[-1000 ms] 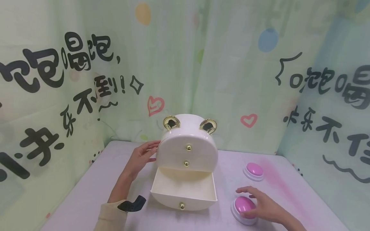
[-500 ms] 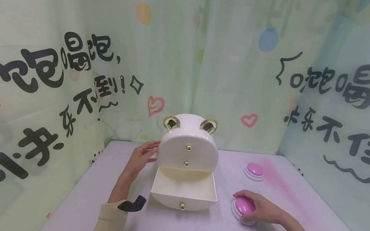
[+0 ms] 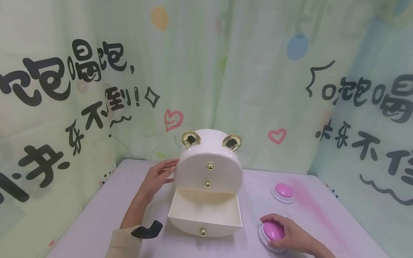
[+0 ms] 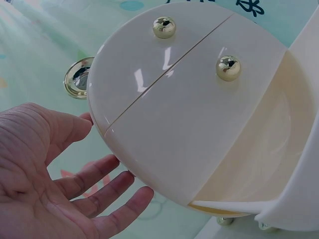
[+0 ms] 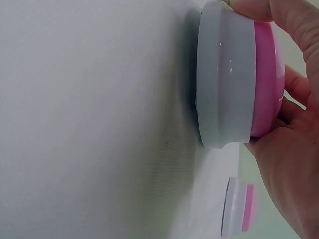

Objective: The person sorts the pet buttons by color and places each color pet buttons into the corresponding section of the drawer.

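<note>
In the head view a white storage box with gold-rimmed eyes stands mid-table. Its bottom drawer is pulled out, and nothing lies in the part that shows. My left hand rests its fingertips against the box's left side, fingers spread and only slightly bent, as the left wrist view also shows. At the front right, my right hand grips a round push button with a pink dome and white base. Thumb and fingers curl over its edge in the right wrist view; some fingertips are hidden there.
A second pink push button sits farther back on the white table, near a pink streak. Gold knobs stick out from the box front. Pale green curtains with dark lettering enclose the table's back and sides.
My right hand has lowered its raised fingers and closed round the near push button. The left hand, the box and the drawer stay where they were; the head view has tilted slightly.
</note>
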